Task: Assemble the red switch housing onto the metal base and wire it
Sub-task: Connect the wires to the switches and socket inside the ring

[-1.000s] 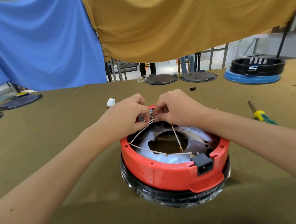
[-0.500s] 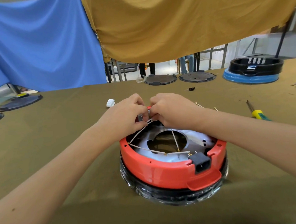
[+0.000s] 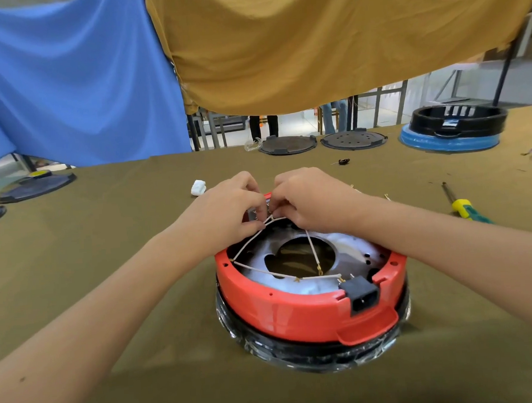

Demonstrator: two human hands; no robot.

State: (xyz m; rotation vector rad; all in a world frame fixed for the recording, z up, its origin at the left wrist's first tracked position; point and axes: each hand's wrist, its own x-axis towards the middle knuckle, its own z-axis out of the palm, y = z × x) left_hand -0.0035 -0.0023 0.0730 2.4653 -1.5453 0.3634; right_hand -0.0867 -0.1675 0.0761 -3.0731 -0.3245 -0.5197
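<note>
The red switch housing, a round ring, sits on a black, plastic-wrapped pot body in the middle of the table. Inside it lies the metal base with a large round hole. A black power socket is set in the ring's near right side. White wires with brass terminals cross the base. My left hand and my right hand meet at the ring's far rim, fingers curled and pinching the wire ends at a small metal switch part, mostly hidden by the fingers.
A yellow-and-green screwdriver lies to the right. A white connector lies behind my left hand. Dark round lids and a black ring on a blue pot line the far edge. More dark lids sit far left.
Both hands stay at the far rim, with small finger movements on the wire ends. The camera view has shifted slightly.
</note>
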